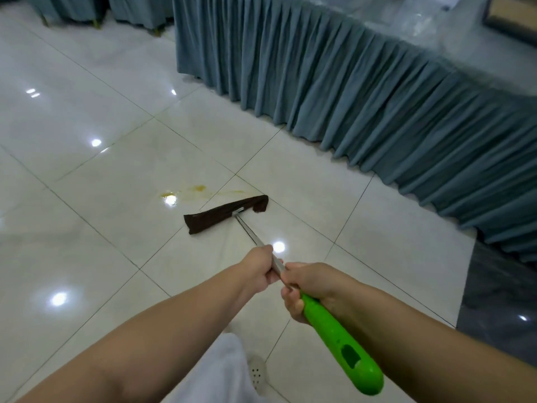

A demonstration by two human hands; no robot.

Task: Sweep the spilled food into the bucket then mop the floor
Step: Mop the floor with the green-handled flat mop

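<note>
A flat mop with a dark brown pad (225, 214) lies on the glossy white tile floor (87, 117). Its metal pole (250, 231) runs back to a bright green grip (340, 341). My left hand (260, 269) is closed around the metal pole. Just behind it, my right hand (305, 289) grips the top of the green handle. Yellowish smears of spilled food (186, 191) sit on the tile just beyond the pad's far edge. No bucket is in view.
A long table draped in a pleated grey-blue skirt (363, 106) runs along the right, close to the mop pad. More skirted furniture (87, 10) stands at the far top left. A dark floor strip (499, 301) lies at right. My white trouser leg and shoe (232, 370) are below.
</note>
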